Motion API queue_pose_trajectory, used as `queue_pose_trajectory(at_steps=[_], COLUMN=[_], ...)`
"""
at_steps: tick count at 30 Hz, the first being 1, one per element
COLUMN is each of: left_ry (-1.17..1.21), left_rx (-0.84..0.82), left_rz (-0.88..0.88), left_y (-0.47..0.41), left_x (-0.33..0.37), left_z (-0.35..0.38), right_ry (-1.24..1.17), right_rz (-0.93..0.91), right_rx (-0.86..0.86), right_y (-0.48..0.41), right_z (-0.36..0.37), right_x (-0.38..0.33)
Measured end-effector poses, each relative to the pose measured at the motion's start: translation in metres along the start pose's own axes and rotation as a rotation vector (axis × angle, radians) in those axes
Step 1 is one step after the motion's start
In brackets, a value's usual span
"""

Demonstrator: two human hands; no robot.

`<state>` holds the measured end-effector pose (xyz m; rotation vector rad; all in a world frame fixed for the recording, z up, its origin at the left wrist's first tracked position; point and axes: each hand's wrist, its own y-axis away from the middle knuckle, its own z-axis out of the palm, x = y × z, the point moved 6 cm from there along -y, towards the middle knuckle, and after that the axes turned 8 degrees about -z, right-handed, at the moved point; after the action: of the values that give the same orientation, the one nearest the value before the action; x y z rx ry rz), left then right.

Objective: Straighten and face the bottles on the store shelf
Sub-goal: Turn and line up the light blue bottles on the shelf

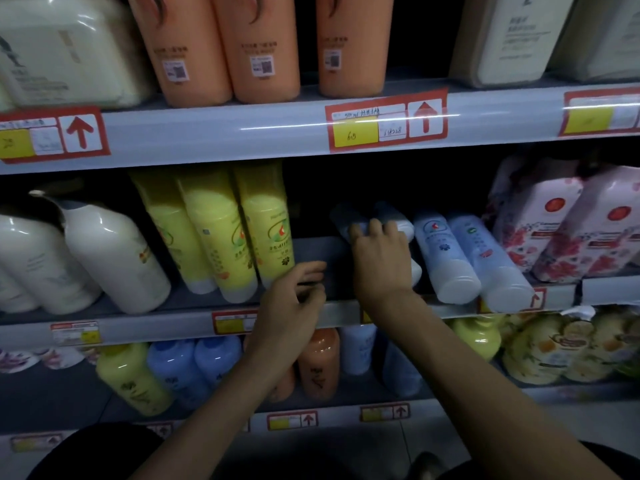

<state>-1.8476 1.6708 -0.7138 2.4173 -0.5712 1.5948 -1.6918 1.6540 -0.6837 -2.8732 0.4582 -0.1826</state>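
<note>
On the middle shelf (173, 329) my right hand (381, 258) reaches into a dark gap and its fingers curl over a pale blue bottle (405, 226) set back from the front. Two more pale blue bottles (446, 254) stand to its right at the shelf edge. Three yellow bottles (221, 237) stand to the left of the gap. My left hand (294, 296) hovers at the shelf's front edge beside the yellow bottles, fingers loosely curled and holding nothing.
White pump bottles (114, 258) fill the middle shelf's left end, pink floral refill packs (561, 230) its right end. Orange bottles (263, 46) stand on the upper shelf. Yellow, blue and orange bottles (318, 362) stand on the lower shelf. Price tags (384, 119) line the rails.
</note>
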Motion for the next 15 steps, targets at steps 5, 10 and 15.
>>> queue_pose_trajectory(at_steps=[5,10,15], left_ry=[-0.011,0.014,0.043], left_rx=[0.019,0.019,0.019], left_rz=[-0.014,-0.025,-0.018], left_y=[0.000,0.002,0.001], left_x=[-0.005,-0.005,-0.003], left_z=[0.000,0.004,0.007], right_ry=[0.089,-0.037,-0.316], right_rz=[0.140,0.175,0.170], right_rx=[-0.034,-0.010,0.109], right_y=[0.010,0.018,0.021], right_z=[0.001,0.004,-0.004], right_x=[0.017,0.028,0.033])
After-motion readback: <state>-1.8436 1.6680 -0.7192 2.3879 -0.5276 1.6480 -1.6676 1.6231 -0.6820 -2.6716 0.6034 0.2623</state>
